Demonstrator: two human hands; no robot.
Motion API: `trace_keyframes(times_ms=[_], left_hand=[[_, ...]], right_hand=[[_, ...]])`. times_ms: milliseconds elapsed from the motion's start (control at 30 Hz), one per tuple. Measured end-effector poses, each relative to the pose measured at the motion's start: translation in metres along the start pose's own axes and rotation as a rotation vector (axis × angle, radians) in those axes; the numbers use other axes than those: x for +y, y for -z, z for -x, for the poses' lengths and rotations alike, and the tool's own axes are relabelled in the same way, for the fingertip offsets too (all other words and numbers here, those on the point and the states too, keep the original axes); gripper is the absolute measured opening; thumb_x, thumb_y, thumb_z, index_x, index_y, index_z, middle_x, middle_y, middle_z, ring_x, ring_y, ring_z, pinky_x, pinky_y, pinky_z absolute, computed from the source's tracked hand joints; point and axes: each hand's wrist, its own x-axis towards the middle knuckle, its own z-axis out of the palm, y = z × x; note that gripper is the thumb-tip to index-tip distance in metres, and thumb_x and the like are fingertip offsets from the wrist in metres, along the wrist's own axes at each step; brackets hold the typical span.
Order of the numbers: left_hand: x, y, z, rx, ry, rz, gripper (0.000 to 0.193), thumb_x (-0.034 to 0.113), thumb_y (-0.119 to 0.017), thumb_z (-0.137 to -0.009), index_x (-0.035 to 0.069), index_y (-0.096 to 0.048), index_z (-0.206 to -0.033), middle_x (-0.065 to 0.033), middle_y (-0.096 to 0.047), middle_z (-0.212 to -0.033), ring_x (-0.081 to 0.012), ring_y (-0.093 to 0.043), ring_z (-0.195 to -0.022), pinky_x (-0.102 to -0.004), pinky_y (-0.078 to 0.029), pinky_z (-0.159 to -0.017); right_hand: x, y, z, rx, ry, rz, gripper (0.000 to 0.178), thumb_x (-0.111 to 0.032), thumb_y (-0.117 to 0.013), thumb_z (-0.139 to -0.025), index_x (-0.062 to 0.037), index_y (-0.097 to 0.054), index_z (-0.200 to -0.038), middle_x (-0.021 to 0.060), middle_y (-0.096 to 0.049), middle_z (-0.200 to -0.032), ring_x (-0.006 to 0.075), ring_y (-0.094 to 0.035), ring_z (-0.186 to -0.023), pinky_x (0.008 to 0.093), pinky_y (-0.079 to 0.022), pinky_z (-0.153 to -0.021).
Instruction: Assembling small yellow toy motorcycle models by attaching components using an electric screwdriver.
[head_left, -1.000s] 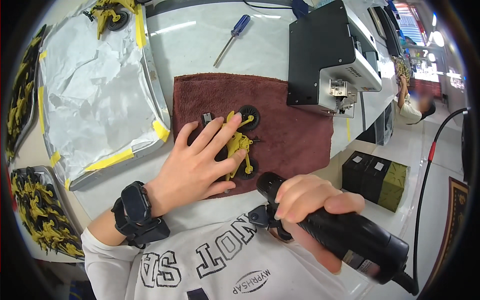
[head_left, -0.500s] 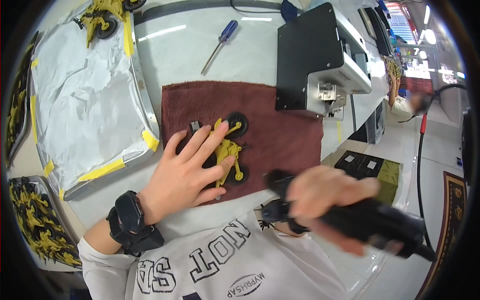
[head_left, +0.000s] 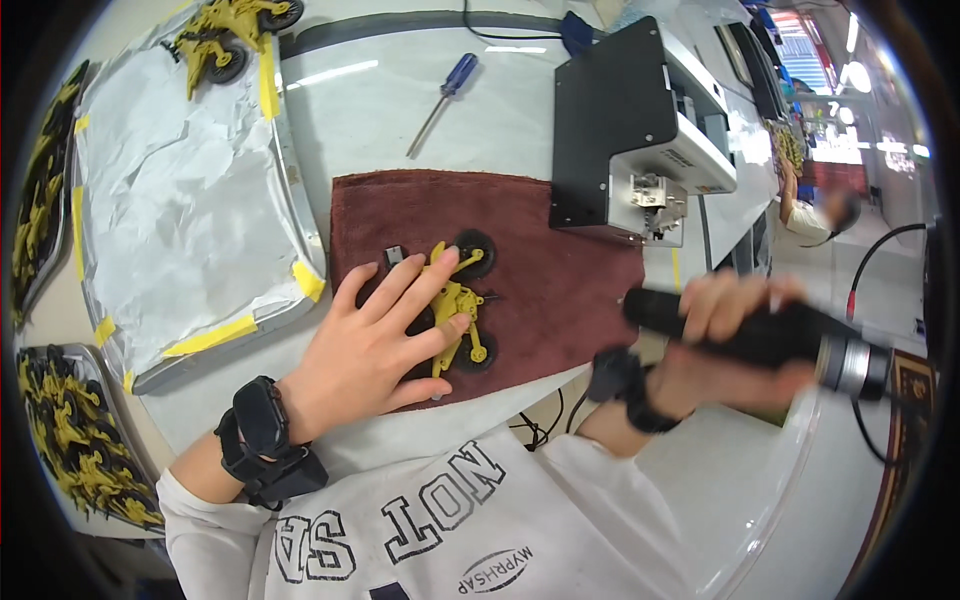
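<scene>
My left hand [head_left: 380, 335] lies spread over a yellow toy vehicle with black wheels [head_left: 457, 300], holding it against the dark red cloth [head_left: 570, 300]. The palm and fingers hide part of the toy. A small metal-ended dark piece [head_left: 394, 256] shows beside the fingertips. My right hand [head_left: 735, 335] is wrapped around a black cylindrical power tool [head_left: 775, 338], which looks like an electric screwdriver. It is raised to the right of the cloth, blurred by motion, with a silver collar at its right end. It does not touch the toy.
A paper-lined tray [head_left: 180, 220] with yellow toy vehicles [head_left: 225, 45] stands at left. Another tray below holds several more toys [head_left: 85, 440]. A blue-handled screwdriver [head_left: 445, 100] lies beyond the cloth. A black-and-white machine [head_left: 625, 130] stands at far right; a person [head_left: 815, 215] sits beyond.
My right hand has swung up and rightward with the power tool, whose body is turned more level. My left hand stays on the toy. The whole view has shifted slightly.
</scene>
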Motion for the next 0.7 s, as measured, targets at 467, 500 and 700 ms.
trace_keyframes(times_ms=[467, 500, 700], left_hand=[[0.002, 0.000, -0.001, 0.027, -0.036, 0.048, 0.053, 0.041, -0.070, -0.070, 0.018, -0.056, -0.115, -0.0143, -0.028, -0.147, -0.0307, -0.035, -0.128, -0.0496, -0.031, -0.097], [0.002, 0.000, 0.000, 0.026, -0.035, 0.048, 0.053, 0.041, -0.070, -0.070, 0.018, -0.056, -0.115, -0.0143, -0.028, -0.147, -0.0307, -0.035, -0.128, -0.0496, -0.031, -0.097], [-0.001, 0.001, 0.000, 0.012, -0.034, 0.004, 0.051, 0.047, -0.065, -0.073, 0.018, -0.059, -0.114, -0.0174, -0.030, -0.146, -0.0321, -0.037, -0.126, -0.0494, -0.027, -0.099]], right_hand=[[-0.005, 0.020, -0.060, 0.424, 0.218, 0.331, 0.070, -0.072, -0.043, -0.080, -0.0083, -0.049, -0.108, 0.0052, -0.047, -0.058, 0.0161, -0.043, -0.048, 0.0318, -0.038, -0.051], [0.001, 0.022, -0.063, 0.411, 0.185, 0.346, 0.069, -0.073, -0.039, -0.082, -0.0092, -0.047, -0.108, 0.0062, -0.051, -0.057, 0.0169, -0.045, -0.045, 0.0330, -0.039, -0.049], [0.022, 0.017, -0.028, 0.358, -0.124, 0.338, 0.070, -0.071, -0.045, -0.081, -0.0068, -0.043, -0.109, 0.0068, -0.048, -0.056, 0.0177, -0.044, -0.043, 0.0332, -0.038, -0.046]])
